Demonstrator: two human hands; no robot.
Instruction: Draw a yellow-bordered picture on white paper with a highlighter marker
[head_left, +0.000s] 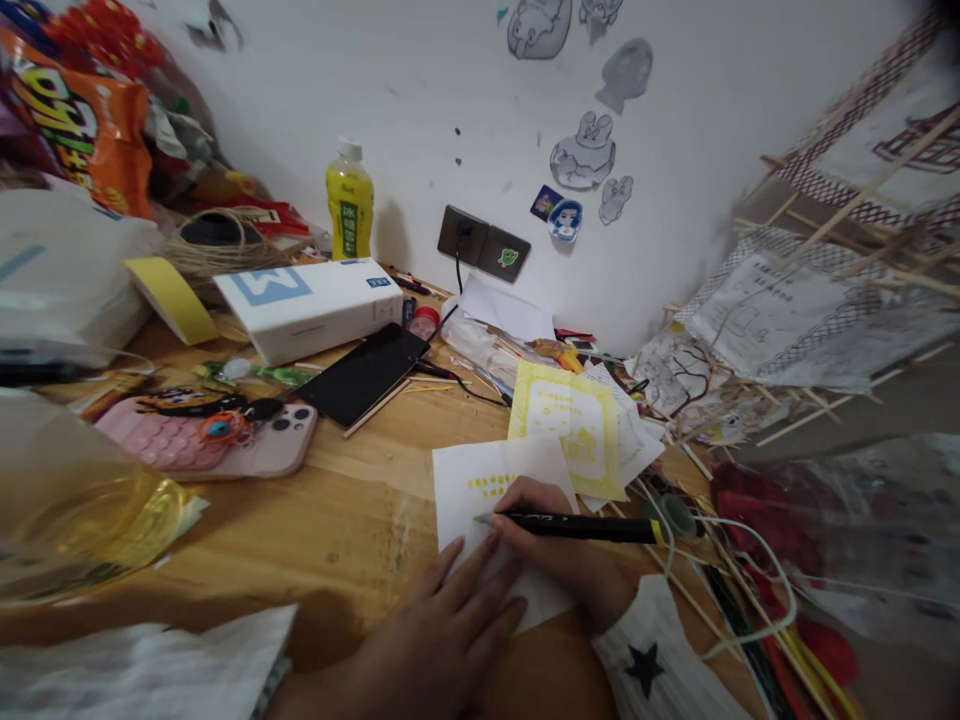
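Note:
My right hand is closed around a black marker pen with a yellow band near its back end. The pen's tip points at a white sheet of paper, just below short rows of yellow marks. My left hand lies flat with spread fingers on the lower part of that sheet. Behind it, partly covered, is a finished-looking paper with a yellow border and yellow drawing. Another white paper sticks out from under the yellow one.
At the left lie a pink phone, a black phone, a white box and a roll of yellow tape. A yellow drink bottle stands by the wall. Stick frames with paper and plastic bags crowd the right.

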